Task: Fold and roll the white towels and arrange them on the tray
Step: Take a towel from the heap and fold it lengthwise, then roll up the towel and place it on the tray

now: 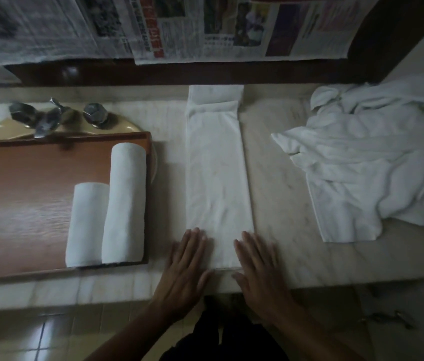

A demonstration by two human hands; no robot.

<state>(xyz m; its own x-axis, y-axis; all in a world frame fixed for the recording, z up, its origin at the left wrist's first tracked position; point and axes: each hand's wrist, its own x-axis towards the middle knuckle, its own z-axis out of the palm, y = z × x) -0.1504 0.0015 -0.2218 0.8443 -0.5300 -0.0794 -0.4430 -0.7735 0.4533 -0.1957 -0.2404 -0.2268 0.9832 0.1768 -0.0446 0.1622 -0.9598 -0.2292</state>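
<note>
1. Sitting at the far left, a wooden tray (23, 204) rests on the pale stone tabletop (278, 178), partly over a sink with a metal tap (49, 118) behind it.
2. Two rolled white towels lie side by side and touching in the tray's right part: a short roll (87, 225), then a long roll (125, 204) beside the tray's right wall.
3. The left hand (187, 264) lies flat at the near left corner of the folded towel (217, 178), its grip spread, fingers straight, pinching nothing.
4. The folded towel is a long, narrow white strip, flat on the tabletop and running away from the person, with its far end turned back on itself.
5. The right hand (257, 267) lies flat at the strip's near right corner, its grip spread the same way.
6. A crumpled heap of white towels (375, 162) sits at the far right, well apart from the strip.
7. Sheets of newspaper (205, 27) run across the top.
</note>
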